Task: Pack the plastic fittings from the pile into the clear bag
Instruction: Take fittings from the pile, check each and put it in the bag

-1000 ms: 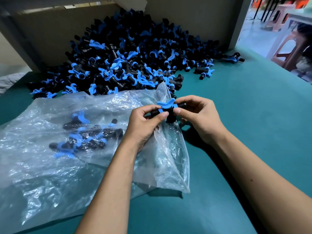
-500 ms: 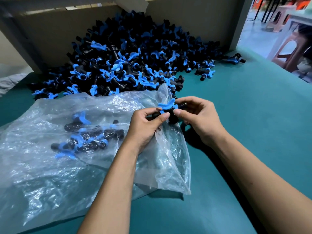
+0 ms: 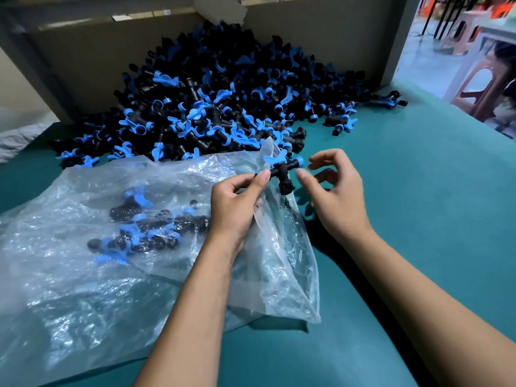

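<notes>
A big pile of black fittings with blue handles [image 3: 223,107] lies against the cardboard wall at the back of the green table. The clear bag [image 3: 83,247] lies crumpled at the left, with several fittings [image 3: 145,227] inside it. My left hand [image 3: 234,208] pinches one end of a black tee fitting with a blue handle [image 3: 282,171] over the bag's mouth. My right hand [image 3: 337,196] hovers just right of that fitting, fingers loosely curled and apart from it, holding nothing.
A cardboard wall [image 3: 321,32] backs the pile. A few stray fittings [image 3: 340,124] lie to the right of the pile, one more [image 3: 391,100] near the table's far right edge. Plastic stools [image 3: 485,79] stand on the floor beyond that edge.
My right hand has let go of the fitting and moved a little right. My left hand alone now holds it.
</notes>
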Demonstrator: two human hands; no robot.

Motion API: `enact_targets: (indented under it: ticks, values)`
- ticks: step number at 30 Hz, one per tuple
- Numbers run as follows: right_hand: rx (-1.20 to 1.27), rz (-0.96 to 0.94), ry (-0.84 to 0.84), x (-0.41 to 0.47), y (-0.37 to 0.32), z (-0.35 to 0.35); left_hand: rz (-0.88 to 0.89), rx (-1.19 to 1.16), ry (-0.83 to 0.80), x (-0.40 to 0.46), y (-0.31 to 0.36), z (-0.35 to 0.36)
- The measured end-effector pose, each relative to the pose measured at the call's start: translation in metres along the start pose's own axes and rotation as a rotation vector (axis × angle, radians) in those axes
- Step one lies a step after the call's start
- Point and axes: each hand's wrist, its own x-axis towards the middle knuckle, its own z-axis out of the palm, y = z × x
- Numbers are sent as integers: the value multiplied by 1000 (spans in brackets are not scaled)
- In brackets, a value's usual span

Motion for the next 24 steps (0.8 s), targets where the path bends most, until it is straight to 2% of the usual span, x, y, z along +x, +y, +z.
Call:
enact_targets:
  ticks: [4, 10, 12, 15, 17, 20, 24]
  values:
    - [-212, -184, -110, -3, -2, 6, 53, 49, -12, -3, 4, 6]
    - [-96, -141, -43, -2, -3, 6, 110, 122, -55, -9, 9, 9]
    - [123, -1, -10, 0, -5, 6, 83, 30, -86, -10, 10, 7]
    - [723, 420, -1, 4, -15, 3, 107, -29, -47, -9, 14, 2]
    - [1015, 629, -12, 6, -18, -2, 146, -25, -7, -7, 17, -2]
    - [1122, 692, 7, 8, -17, -5, 134, -110, 23, -6, 22, -5]
    - [972, 602, -28, 6, -14, -3, 124, -167, 48, -6, 24, -6]
